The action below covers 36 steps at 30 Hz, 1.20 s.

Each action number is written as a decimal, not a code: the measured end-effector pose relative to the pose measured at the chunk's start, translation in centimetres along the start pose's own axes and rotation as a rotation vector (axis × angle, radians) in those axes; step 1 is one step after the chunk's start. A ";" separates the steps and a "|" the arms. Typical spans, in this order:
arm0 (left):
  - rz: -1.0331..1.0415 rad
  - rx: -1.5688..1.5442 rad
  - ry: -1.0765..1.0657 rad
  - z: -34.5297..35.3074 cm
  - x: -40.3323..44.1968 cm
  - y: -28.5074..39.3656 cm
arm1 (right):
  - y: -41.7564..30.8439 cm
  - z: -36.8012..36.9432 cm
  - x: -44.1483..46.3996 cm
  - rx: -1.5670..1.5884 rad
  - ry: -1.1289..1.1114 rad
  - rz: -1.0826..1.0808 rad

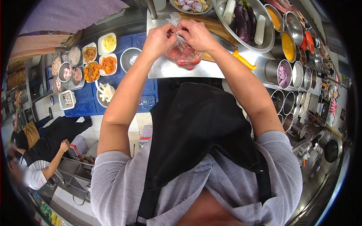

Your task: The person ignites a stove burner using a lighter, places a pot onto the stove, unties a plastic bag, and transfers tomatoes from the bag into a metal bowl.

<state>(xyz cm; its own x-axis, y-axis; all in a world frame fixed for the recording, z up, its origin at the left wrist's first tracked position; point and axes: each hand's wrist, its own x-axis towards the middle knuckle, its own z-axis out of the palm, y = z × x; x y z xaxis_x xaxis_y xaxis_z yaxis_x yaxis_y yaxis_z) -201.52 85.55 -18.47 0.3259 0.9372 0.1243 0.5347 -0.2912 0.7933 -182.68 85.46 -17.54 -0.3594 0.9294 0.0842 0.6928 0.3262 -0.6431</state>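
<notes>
Bag (186,57): red-filled end nearer the apron (196,124) than both hands
Left hand (161,39): pinched on its neck
Right hand (197,35): pinched there too, just beside

A strip of bare steel counter (159,68) left of the bag (184,57) gives the left hand (162,39) room to come down, as I see it. A metal post (151,9) stands ahead of that hand, and a steel bowl (125,56) limits the outer side. Past the right hand (194,35), a yellow-handled knife (244,60) and the big colander (268,32) obstruct the way.
</notes>
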 end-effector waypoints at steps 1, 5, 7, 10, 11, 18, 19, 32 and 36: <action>0.019 0.004 -0.039 -0.1 0.1 -0.2 | 0.1 -0.1 0.0 0.006 -0.019 -0.007; 0.006 -0.087 -0.031 -0.1 0.2 -0.2 | 0.2 0.0 0.3 0.080 -0.014 0.014; -0.026 -0.111 0.019 0.2 0.1 -0.1 | 0.2 0.2 0.3 0.073 0.012 -0.008; -0.059 -0.153 0.085 1.2 -0.4 -0.2 | 0.0 0.5 0.4 0.075 0.042 -0.018; -0.060 -0.154 0.084 1.5 -0.6 -0.1 | -0.1 0.7 0.3 0.086 0.047 -0.001; -0.063 -0.143 0.156 1.9 -0.8 0.1 | -0.4 0.4 0.5 0.041 0.030 0.005; -0.054 -0.132 0.159 1.9 -0.8 0.1 | -0.5 0.3 0.4 -0.018 0.040 -0.013; -0.163 -0.171 0.126 2.4 -0.5 -0.8 | -0.4 1.3 -0.4 -0.319 0.218 -0.168; -0.273 -0.332 0.094 2.9 -0.1 -1.6 | -0.2 1.7 -0.5 -0.373 0.251 -0.198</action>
<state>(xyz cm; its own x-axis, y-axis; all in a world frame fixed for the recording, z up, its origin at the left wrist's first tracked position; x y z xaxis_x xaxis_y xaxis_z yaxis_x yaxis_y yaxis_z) -200.12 85.36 -21.49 0.1270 0.9891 -0.0749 0.3064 0.0327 0.9513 -183.68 84.63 -18.70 -0.3764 0.8414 0.3879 0.8199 0.4974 -0.2833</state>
